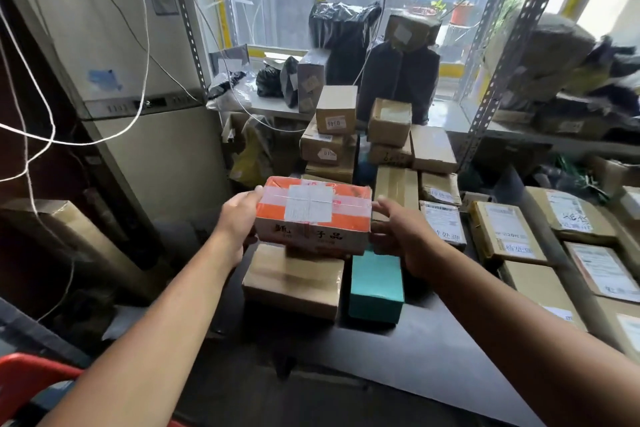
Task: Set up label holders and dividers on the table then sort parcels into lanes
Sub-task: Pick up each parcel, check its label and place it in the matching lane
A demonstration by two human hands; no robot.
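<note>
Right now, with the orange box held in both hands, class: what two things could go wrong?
1. The left hand and right hand hold the orange box only by its ends; the taped surface might slip, dropping it onto the brown box or teal box below.
2. Reaching forward could nudge the uneven carton stack behind.

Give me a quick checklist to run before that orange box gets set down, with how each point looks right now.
1. Left hand grips the left end of the orange box: ok.
2. Right hand holds its right end: ok.
3. Label on top readable: cannot tell, blurred.
4. Brown box underneath offers a flat top: ok.
5. Which lane it belongs in: cannot tell.
</note>
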